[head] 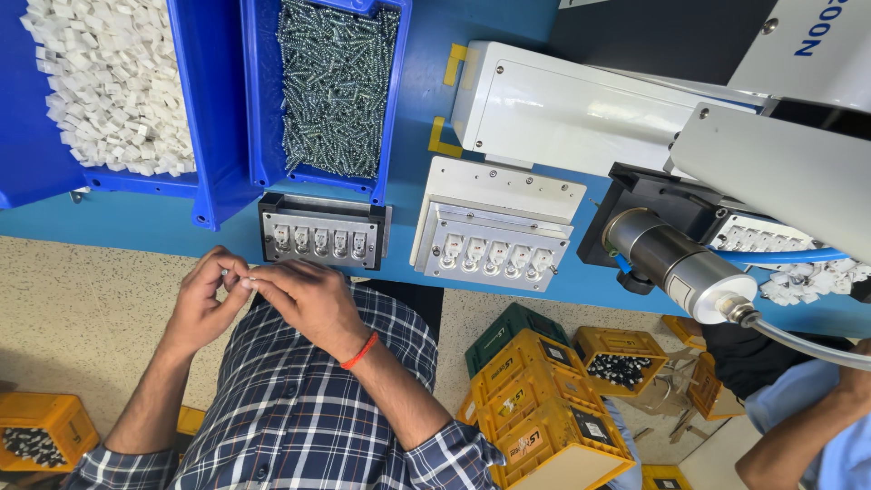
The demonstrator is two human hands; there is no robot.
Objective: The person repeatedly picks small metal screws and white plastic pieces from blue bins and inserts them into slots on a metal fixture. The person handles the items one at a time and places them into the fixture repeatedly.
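My left hand (207, 295) and right hand (304, 295) meet fingertip to fingertip, pinching a small white part (238, 275). Just beyond them sits the grey fixture (322, 231).

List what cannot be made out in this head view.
- Small part pinched between left hand and right hand: too small, covered by fingers.
- Left blue bin of white pieces: cut off by top edge.
- Co-worker's arm: cut off at the right edge.
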